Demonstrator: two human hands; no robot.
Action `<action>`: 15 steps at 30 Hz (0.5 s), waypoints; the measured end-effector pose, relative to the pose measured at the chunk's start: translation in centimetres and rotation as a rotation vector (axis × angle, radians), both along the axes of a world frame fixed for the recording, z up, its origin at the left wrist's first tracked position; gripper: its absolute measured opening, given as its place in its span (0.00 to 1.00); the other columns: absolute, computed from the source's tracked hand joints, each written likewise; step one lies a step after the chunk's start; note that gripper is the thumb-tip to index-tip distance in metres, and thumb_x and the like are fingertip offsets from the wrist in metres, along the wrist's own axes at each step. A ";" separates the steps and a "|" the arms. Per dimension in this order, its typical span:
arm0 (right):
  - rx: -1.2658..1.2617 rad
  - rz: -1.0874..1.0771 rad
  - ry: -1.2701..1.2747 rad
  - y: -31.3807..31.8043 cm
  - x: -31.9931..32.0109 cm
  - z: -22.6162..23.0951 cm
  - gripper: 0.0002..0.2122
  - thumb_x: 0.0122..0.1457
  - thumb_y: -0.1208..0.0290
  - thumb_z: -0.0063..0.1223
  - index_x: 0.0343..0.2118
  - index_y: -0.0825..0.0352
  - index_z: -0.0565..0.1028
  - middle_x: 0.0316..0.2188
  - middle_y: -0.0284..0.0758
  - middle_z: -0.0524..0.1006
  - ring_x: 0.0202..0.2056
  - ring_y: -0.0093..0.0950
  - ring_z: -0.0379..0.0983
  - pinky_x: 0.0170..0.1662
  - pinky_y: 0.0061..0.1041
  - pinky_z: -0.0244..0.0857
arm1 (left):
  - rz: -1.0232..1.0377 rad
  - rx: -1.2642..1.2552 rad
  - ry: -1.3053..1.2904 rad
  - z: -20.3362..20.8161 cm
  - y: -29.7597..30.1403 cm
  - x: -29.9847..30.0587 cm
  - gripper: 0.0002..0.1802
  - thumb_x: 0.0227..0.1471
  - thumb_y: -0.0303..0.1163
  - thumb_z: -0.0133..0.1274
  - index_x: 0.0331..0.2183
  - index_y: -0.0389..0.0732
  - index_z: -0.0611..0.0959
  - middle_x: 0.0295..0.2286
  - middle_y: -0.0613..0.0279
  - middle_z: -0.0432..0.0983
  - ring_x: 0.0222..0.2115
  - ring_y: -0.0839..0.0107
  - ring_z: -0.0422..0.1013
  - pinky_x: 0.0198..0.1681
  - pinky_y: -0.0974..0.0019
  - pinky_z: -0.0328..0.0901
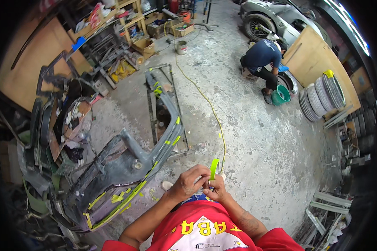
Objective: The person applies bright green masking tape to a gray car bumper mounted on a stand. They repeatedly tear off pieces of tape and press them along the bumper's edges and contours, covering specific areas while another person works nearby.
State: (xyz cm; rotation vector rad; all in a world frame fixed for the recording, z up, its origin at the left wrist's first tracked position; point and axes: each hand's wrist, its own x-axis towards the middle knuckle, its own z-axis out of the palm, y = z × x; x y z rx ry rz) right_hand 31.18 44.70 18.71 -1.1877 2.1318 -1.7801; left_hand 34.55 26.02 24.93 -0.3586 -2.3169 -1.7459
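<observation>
Before the red shirt (163, 230), green tape roll (214, 169) in right hand (216, 190) beside curled left hand (190, 181), its contents unclear

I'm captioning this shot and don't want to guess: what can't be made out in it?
All in the head view:
Green tape roll: loose end not visible, probably hidden where the left hand and right hand meet.
Silver car: partly cut off by the top edge.
Green bucket: contents too small to tell.
Crouching co-worker: handwork too small to read.

Red shirt (165, 232) with white triangle (190, 242), yellow lettering (205, 228)
</observation>
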 end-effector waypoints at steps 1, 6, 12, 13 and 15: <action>0.002 -0.019 -0.013 1.8 -0.4 -0.6 0.20 0.52 0.60 0.65 0.14 0.62 0.66 0.18 0.31 0.70 0.22 0.35 0.69 0.27 0.33 0.61 | -0.030 -0.011 -0.014 0.1 1.7 -0.9 0.12 0.50 0.19 0.61 0.38 0.36 0.79 0.36 0.53 0.79 0.38 0.56 0.78 0.40 0.62 0.72; 0.043 -0.171 -0.037 11.8 -3.3 -1.5 0.24 0.56 0.51 0.61 0.13 0.62 0.67 0.16 0.33 0.71 0.20 0.35 0.71 0.25 0.32 0.62 | -0.126 0.044 -0.091 -2.8 12.2 -5.0 0.10 0.52 0.18 0.58 0.38 0.34 0.78 0.34 0.55 0.77 0.35 0.60 0.77 0.38 0.62 0.72; 0.101 -0.237 -0.121 21.9 -8.1 -1.3 0.26 0.56 0.47 0.60 0.13 0.64 0.67 0.15 0.34 0.70 0.20 0.34 0.70 0.25 0.32 0.62 | -0.109 0.170 -0.179 -3.6 22.2 -10.6 0.10 0.56 0.21 0.56 0.41 0.33 0.79 0.36 0.55 0.76 0.34 0.63 0.76 0.38 0.63 0.71; 0.090 -0.214 -0.120 22.8 -9.3 -0.7 0.26 0.56 0.47 0.60 0.13 0.64 0.67 0.15 0.34 0.70 0.20 0.34 0.70 0.25 0.32 0.62 | -0.065 0.190 -0.144 -3.0 23.4 -11.5 0.10 0.57 0.22 0.56 0.42 0.33 0.79 0.36 0.55 0.77 0.34 0.63 0.77 0.38 0.63 0.71; 0.158 -0.198 -0.150 24.2 -11.4 0.5 0.32 0.62 0.40 0.51 0.14 0.67 0.65 0.16 0.35 0.68 0.21 0.33 0.66 0.26 0.32 0.58 | -0.084 0.146 -0.148 -2.8 24.3 -13.5 0.10 0.58 0.23 0.55 0.43 0.33 0.79 0.37 0.54 0.77 0.35 0.62 0.77 0.38 0.63 0.71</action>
